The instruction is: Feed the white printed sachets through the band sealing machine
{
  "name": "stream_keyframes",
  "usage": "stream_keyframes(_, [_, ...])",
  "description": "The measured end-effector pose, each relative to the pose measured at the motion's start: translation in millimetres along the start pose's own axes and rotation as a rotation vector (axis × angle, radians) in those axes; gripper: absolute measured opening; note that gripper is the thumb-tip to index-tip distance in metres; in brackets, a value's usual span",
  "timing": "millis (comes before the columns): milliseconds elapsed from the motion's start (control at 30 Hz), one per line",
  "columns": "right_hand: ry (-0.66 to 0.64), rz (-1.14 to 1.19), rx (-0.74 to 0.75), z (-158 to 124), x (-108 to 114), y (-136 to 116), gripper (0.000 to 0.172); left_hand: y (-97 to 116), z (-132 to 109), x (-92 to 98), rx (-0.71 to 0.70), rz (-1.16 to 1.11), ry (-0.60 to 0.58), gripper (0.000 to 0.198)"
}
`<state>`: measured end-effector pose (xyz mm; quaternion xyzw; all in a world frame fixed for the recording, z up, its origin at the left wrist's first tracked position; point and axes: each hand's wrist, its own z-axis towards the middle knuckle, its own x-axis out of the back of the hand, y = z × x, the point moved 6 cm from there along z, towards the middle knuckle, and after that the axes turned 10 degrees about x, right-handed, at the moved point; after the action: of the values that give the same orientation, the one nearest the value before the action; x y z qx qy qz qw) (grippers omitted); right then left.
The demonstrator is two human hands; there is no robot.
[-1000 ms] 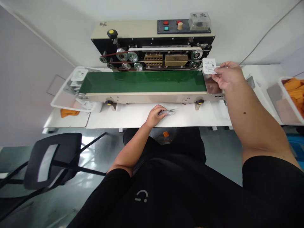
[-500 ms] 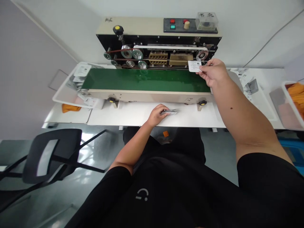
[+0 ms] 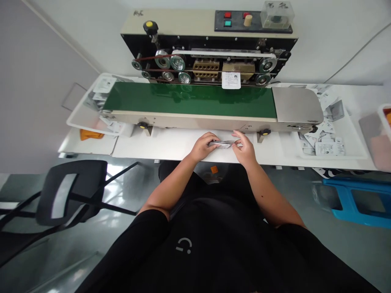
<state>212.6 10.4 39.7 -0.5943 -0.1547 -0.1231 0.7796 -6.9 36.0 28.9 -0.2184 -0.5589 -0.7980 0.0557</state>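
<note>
My left hand (image 3: 203,147) is closed on a thin stack of small flat packets (image 3: 224,143) held edge-on over the white table, just in front of the sealing machine (image 3: 210,61). My right hand (image 3: 243,147) has come to the stack's right end and pinches it with thumb and fingers. One white packet (image 3: 231,80) stands in the machine's sealing slot, above the green conveyor belt (image 3: 189,101), with no hand on it.
A white tray (image 3: 81,122) with several packets sits at the belt's left end. Another tray (image 3: 330,138) of loose packets lies at the right, beside a bin (image 3: 381,134). A black chair (image 3: 70,195) stands at my left, a blue stool (image 3: 354,195) at right.
My right hand let go of the white packet at the machine's slot and came back down to the stack in my left hand. The packet has travelled left along the sealer.
</note>
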Motion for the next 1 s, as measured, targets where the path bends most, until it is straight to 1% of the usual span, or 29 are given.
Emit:
stream_keyframes(33, [-0.037,0.011,-0.017,-1.9,-6.5,10.4,0.044,-0.5,0.2,0.2,0.001,0.002,0.004,0.03])
stream_keyframes(100, [-0.054,0.042,-0.063,-1.9,-12.8,28.3,0.035,-1.8,0.7,1.2,0.019,0.016,0.021,0.03])
stream_keyframes(133, [-0.045,0.066,-0.1,-1.2,-13.8,35.9,0.033,-2.6,1.0,1.9,0.037,0.029,0.033,0.031])
stream_keyframes(200, [0.002,0.138,-0.18,0.0,-13.1,47.2,0.036,-4.1,1.7,2.7,0.08,0.062,0.048,0.033])
stream_keyframes(267, [0.053,0.21,-0.215,0.9,-11.3,51.6,0.04,-4.5,2.1,1.9,0.111,0.093,0.038,0.034])
stream_keyframes(400, [0.134,0.261,-0.209,1.1,-5.9,52.1,0.045,-3.1,1.9,-2.3,0.125,0.131,-0.018,0.034])
stream_keyframes(533, [0.121,0.297,-0.193,0.7,-5.0,51.9,0.046,-5.1,0.8,-3.1,0.149,0.154,-0.018,0.035])
stream_keyframes(633, [0.143,0.308,-0.175,0.4,-3.2,49.7,0.043,-8.4,-0.2,-2.4,0.18,0.168,0.009,0.037])
stream_keyframes(733, [0.218,0.319,-0.179,-0.7,1.1,45.2,0.042,-12.2,-1.2,-0.7,0.225,0.18,0.047,0.036])
stream_keyframes(833, [0.328,0.395,-0.194,-4.5,9.9,36.9,0.045,-13.9,-1.5,1.1,0.259,0.186,0.074,0.036])
stream_keyframes(933, [0.413,0.429,-0.143,-9.0,30.3,15.6,0.045,-12.7,-1.3,1.2,0.257,0.181,0.074,0.036])
stream_keyframes(1000, [0.441,0.365,-0.047,-7.8,53.8,-8.7,0.042,-11.9,-1.2,1.0,0.25,0.179,0.069,0.035])
